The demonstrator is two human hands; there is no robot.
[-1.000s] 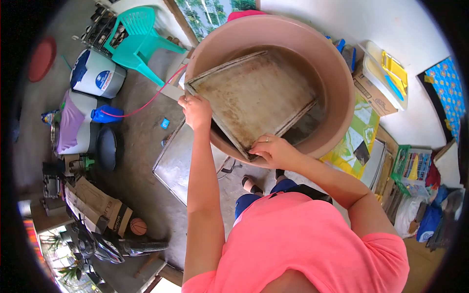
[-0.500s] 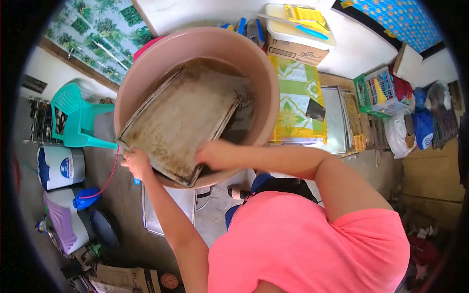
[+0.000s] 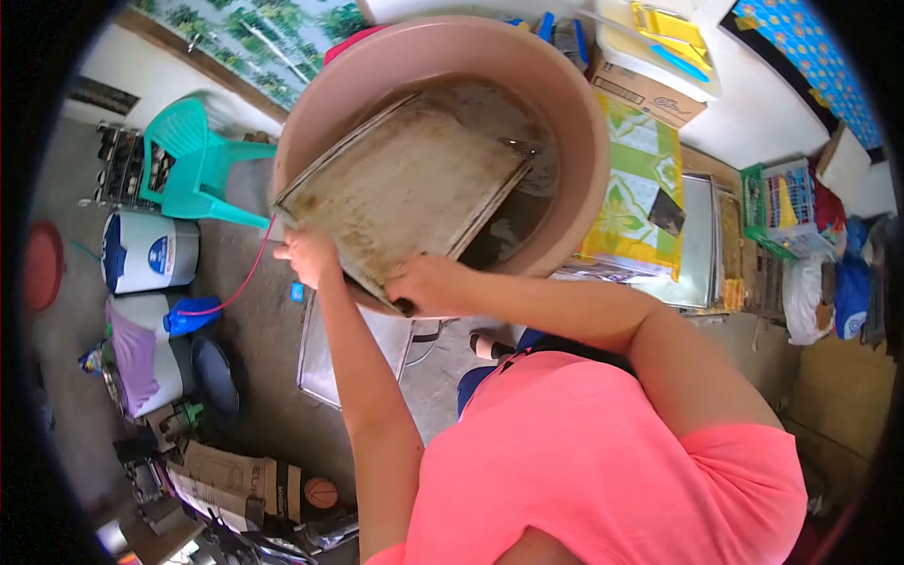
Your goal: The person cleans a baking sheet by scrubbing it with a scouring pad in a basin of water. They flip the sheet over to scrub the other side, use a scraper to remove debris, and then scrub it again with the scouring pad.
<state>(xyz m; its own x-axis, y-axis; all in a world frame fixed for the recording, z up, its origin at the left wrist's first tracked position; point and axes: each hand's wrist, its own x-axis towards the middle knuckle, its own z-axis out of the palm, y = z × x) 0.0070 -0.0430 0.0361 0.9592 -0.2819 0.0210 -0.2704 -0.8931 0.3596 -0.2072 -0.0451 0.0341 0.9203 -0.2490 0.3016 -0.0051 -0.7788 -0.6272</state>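
A flat metal baking tray (image 3: 405, 184), stained brown, leans in a large pink-brown basin (image 3: 574, 122). Its far end dips into murky water (image 3: 508, 221), and its near end lies over the rim. My left hand (image 3: 309, 256) grips the tray's near-left corner, fingers closed round the edge. My right hand (image 3: 433, 285) is closed and pressed on the near-right corner. Something small and dark shows beneath its fingers, too hidden to name.
A green plastic chair (image 3: 193, 160) stands left of the basin. Another metal tray (image 3: 353, 353) is on the floor below it. To the right are a patterned yellow-green covered box (image 3: 636, 169), more trays (image 3: 697, 240) and a basket (image 3: 786, 202). A white bucket (image 3: 151, 252) stands far left.
The camera view has shifted, so the basin and room appear further right and higher. My right hand has slid along the tray to its near-right corner. My left hand keeps its hold.
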